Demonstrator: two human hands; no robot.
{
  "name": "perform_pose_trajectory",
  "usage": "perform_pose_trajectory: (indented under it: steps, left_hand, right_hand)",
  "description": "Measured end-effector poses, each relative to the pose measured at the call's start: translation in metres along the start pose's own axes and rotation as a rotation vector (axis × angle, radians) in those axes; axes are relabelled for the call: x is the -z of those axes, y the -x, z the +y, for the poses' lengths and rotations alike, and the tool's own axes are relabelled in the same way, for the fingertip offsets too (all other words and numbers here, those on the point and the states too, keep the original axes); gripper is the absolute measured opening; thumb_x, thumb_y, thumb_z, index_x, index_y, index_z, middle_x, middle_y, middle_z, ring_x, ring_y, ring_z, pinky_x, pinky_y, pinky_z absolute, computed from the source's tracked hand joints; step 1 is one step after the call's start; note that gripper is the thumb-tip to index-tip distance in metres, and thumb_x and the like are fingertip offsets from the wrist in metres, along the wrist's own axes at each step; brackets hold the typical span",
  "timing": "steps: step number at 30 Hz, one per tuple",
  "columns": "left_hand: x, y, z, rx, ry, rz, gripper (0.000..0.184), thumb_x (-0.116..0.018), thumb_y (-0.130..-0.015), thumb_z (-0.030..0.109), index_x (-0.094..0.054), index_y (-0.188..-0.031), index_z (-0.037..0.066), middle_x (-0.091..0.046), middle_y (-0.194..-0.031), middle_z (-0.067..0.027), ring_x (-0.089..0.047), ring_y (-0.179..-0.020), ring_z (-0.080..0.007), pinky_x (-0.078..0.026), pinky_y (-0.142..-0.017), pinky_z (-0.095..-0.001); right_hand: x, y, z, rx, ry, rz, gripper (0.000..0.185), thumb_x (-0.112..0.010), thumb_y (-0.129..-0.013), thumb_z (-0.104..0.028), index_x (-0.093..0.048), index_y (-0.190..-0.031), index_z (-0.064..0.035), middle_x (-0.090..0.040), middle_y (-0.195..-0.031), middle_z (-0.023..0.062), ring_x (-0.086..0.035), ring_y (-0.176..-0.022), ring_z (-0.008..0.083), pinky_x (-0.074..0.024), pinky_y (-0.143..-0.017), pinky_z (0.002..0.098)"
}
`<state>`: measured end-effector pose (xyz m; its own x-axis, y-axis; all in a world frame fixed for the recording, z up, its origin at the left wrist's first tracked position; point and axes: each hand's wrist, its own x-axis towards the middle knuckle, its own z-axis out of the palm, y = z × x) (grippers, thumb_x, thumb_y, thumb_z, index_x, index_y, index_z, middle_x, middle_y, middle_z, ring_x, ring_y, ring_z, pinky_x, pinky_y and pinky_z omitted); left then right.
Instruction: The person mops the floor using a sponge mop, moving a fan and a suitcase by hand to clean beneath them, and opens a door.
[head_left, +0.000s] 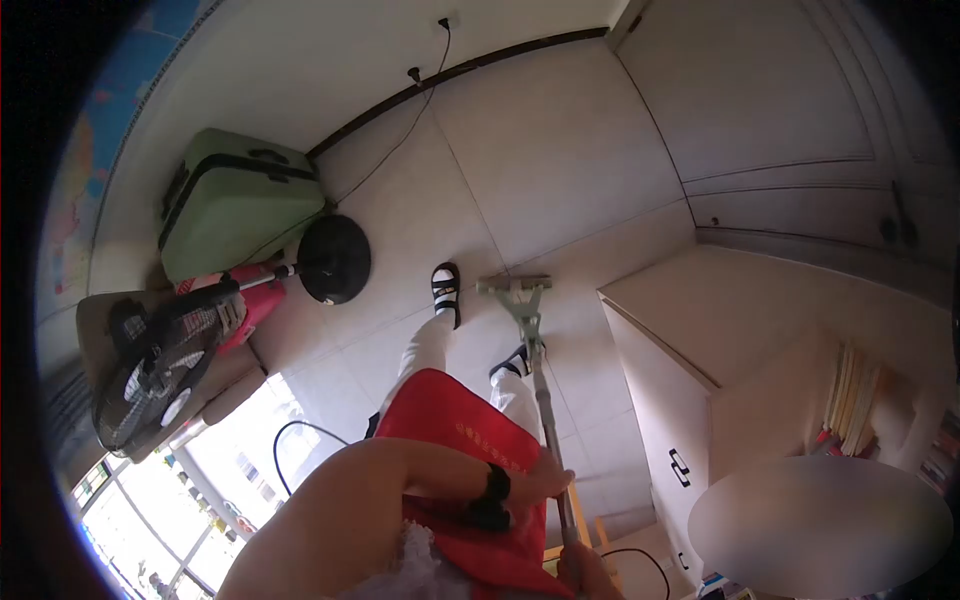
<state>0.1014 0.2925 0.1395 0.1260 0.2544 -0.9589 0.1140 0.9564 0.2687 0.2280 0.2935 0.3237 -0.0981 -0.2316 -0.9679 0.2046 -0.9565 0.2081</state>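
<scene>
A sponge mop [541, 385] slants down beside my right foot, its pale green head [514, 285] resting on the tiled floor just ahead of my feet. Fingers of my left hand [546, 480] are wrapped round the upper pole; a black band circles that wrist. Lower in the view, my right hand [591, 573] is closed on the pole nearer its top end, partly cut off by the bottom edge. A red apron [455, 425] hangs over my front, and my feet are in black sandals [446, 290].
To the left stand a green suitcase [245, 205] and a pedestal fan [150, 385] with a round black base [335, 260]. A cord [405, 130] runs across the floor from the wall. On the right are a white cabinet [655, 410], books [850, 400] and a large door [760, 90].
</scene>
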Motion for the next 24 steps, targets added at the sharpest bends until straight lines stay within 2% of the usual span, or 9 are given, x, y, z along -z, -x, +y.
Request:
perform_pose_trajectory:
  steps: [3,6,7,9,11,13,17,21,24]
  left_hand:
    - [0.049,-0.028,0.022,-0.141,-0.027,0.387,0.055,-0.065,-0.073,0.025,-0.035,-0.104,-0.008,-0.058,-0.084,-0.0230,-0.060,-0.079,-0.0346,-0.048,-0.069,-0.0440]
    - [0.154,-0.066,0.081,-0.194,0.122,0.214,0.056,-0.066,-0.069,0.027,-0.034,-0.104,-0.003,-0.056,-0.083,-0.0217,-0.059,-0.079,-0.0339,-0.047,-0.066,-0.0438]
    - [0.190,-0.068,0.112,-0.227,0.021,0.229,0.054,-0.066,-0.068,0.027,-0.035,-0.102,-0.002,-0.056,-0.082,-0.0209,-0.058,-0.078,-0.0341,-0.046,-0.064,-0.0437]
    - [0.244,-0.076,0.157,-0.317,0.193,0.339,0.050,-0.067,-0.069,0.025,-0.040,-0.099,-0.005,-0.055,-0.080,-0.0188,-0.058,-0.075,-0.0294,-0.047,-0.063,-0.0393]
    - [0.282,-0.097,0.190,-0.479,0.258,0.439,0.046,-0.067,-0.069,0.026,-0.043,-0.091,-0.006,-0.056,-0.079,-0.0190,-0.059,-0.075,-0.0292,-0.047,-0.064,-0.0393]
    - [0.323,-0.114,0.229,-0.511,0.139,0.490,0.043,-0.067,-0.068,0.027,-0.045,-0.087,-0.006,-0.056,-0.073,-0.0176,-0.059,-0.066,-0.0278,-0.048,-0.056,-0.0389]
    - [0.418,-0.127,0.303,-0.517,0.222,0.144,0.033,-0.064,-0.072,0.024,-0.054,-0.078,-0.007,-0.058,-0.066,-0.0143,-0.059,-0.051,-0.0231,-0.049,-0.039,-0.0331]
    - [0.486,-0.167,0.321,-0.523,0.078,0.063,0.033,-0.058,-0.076,0.024,-0.056,-0.075,-0.008,-0.059,-0.069,-0.0155,-0.061,-0.056,-0.0247,-0.055,-0.048,-0.0338]
    - [0.495,-0.173,0.305,-0.353,-0.193,-0.075,0.032,-0.053,-0.078,0.021,-0.055,-0.077,-0.010,-0.060,-0.071,-0.0180,-0.062,-0.058,-0.0266,-0.056,-0.052,-0.0347]
  right_hand:
    - [-0.038,-0.026,-0.054,0.021,-0.107,-0.129,0.039,-0.037,-0.089,-0.046,-0.047,-0.078,-0.0091,-0.046,-0.054,0.0023,-0.042,-0.040,0.0130,-0.0336,-0.036,0.0257]
    - [-0.088,-0.064,-0.131,0.187,-0.161,-0.297,0.036,-0.034,-0.090,-0.040,-0.048,-0.080,-0.0089,-0.045,-0.055,0.0010,-0.039,-0.039,0.0119,-0.0340,-0.036,0.0249]
    - [-0.108,-0.070,-0.162,0.174,-0.234,-0.339,0.034,-0.035,-0.089,-0.038,-0.048,-0.080,-0.0085,-0.044,-0.055,0.0008,-0.039,-0.039,0.0109,-0.0332,-0.035,0.0237]
    - [-0.151,-0.075,-0.217,0.307,-0.233,-0.380,0.033,-0.037,-0.090,-0.038,-0.048,-0.081,-0.0087,-0.039,-0.053,-0.0009,-0.033,-0.039,0.0083,-0.0277,-0.036,0.0216]
    - [-0.180,-0.076,-0.260,0.242,-0.372,-0.464,0.031,-0.041,-0.090,-0.038,-0.050,-0.085,-0.0089,-0.040,-0.057,-0.0004,-0.034,-0.042,0.0069,-0.0272,-0.037,0.0201]
    - [-0.202,-0.079,-0.303,0.307,-0.351,-0.511,0.033,-0.043,-0.089,-0.041,-0.051,-0.088,-0.0087,-0.041,-0.059,-0.0004,-0.035,-0.044,0.0065,-0.0301,-0.039,0.0197]
    - [-0.234,-0.122,-0.404,0.345,-0.361,-0.662,0.032,-0.050,-0.087,-0.038,-0.050,-0.089,-0.0056,-0.042,-0.062,-0.0005,-0.038,-0.046,0.0054,-0.0334,-0.040,0.0186]
    - [-0.278,-0.159,-0.474,0.106,-0.475,-0.653,0.034,-0.049,-0.087,-0.041,-0.045,-0.084,-0.0068,-0.040,-0.060,-0.0016,-0.038,-0.046,0.0041,-0.0335,-0.041,0.0170]
    - [-0.288,-0.184,-0.440,0.235,-0.336,-0.554,0.032,-0.050,-0.086,-0.039,-0.047,-0.081,-0.0078,-0.040,-0.060,-0.0027,-0.036,-0.046,0.0029,-0.0331,-0.042,0.0144]
